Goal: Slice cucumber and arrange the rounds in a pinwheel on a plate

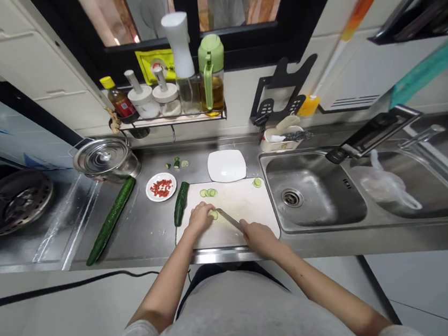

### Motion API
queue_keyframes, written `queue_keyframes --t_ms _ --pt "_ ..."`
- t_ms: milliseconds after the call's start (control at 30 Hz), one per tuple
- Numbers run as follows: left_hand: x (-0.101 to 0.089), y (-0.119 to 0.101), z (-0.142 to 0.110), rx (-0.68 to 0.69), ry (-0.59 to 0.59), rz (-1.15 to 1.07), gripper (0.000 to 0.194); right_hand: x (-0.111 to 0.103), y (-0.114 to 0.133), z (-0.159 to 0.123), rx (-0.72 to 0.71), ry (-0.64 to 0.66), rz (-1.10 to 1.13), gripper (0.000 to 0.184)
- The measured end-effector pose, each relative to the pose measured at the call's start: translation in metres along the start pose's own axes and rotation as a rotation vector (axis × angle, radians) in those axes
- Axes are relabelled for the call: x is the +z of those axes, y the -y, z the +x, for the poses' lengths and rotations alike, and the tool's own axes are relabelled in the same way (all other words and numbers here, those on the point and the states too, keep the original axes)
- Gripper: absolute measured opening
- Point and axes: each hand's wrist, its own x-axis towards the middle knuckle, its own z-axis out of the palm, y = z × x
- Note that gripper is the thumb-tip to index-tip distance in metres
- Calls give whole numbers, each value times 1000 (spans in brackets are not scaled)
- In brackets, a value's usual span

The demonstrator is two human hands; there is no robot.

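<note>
My right hand (258, 237) grips the handle of a kitchen knife (230, 219), its blade angled up and left over the white cutting board (248, 208). With fingers curled, my left hand (200, 217) holds cucumber slices (213, 214) beside the knife tip. Just beyond it, several overlapping cucumber slices (208, 193) lie on the board. A small stack of slices (257, 182) sits at the far right corner. One cut length of cucumber (181, 203) rests along the board's left edge.
A whole cucumber (111, 221), a plate of chopped red pieces (161, 187) and a lidded steel pot (106, 157) are to the left. A white dish (226, 166) touches the board's back edge. Cucumber scraps (176, 162) lie behind. The sink (315, 190) is at right.
</note>
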Motion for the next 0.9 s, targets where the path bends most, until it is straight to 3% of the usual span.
queue_keyframes --t_ms 167,267,400,900 --pt "-3 -4 5 -17 16 -17 18 1 -4 -2 3 -12 -1 25" --pt "0 -3 7 -113 13 -101 12 2 -3 -3 5 -9 7 26" --pt "4 4 8 -242 11 -160 21 4 1 -2 -9 -8 7 26" --pt "-1 13 7 -146 18 -154 23 7 12 3 -56 28 -20 29"
